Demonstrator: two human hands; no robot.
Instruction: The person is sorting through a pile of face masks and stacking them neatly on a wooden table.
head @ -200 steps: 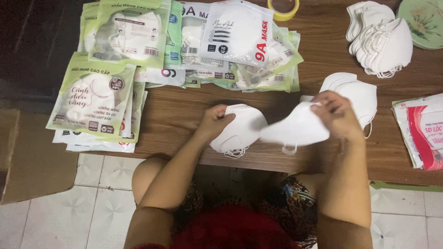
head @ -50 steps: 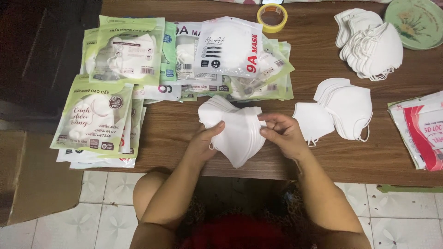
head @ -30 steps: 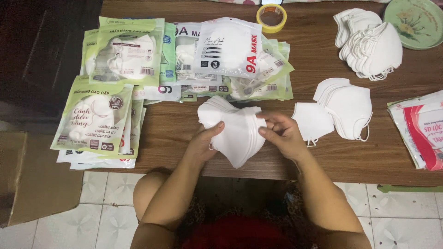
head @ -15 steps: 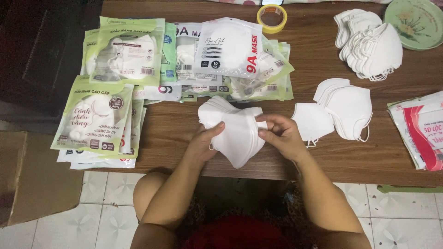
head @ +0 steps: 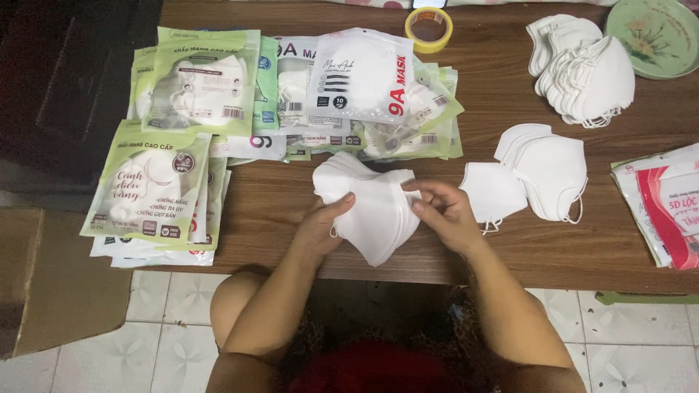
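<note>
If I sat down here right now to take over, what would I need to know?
Left hand: grips the left side of a stack of white masks at the table's front edge.
Right hand: pinches the stack's right side.
Loose masks lie just right of the hands; a bigger pile sits at the far right.
Packed mask bags are spread on the left, a tape roll at the back.
Done: a stack is gathered in the hands.
Left: the loose masks and the pile are unbagged.
</note>
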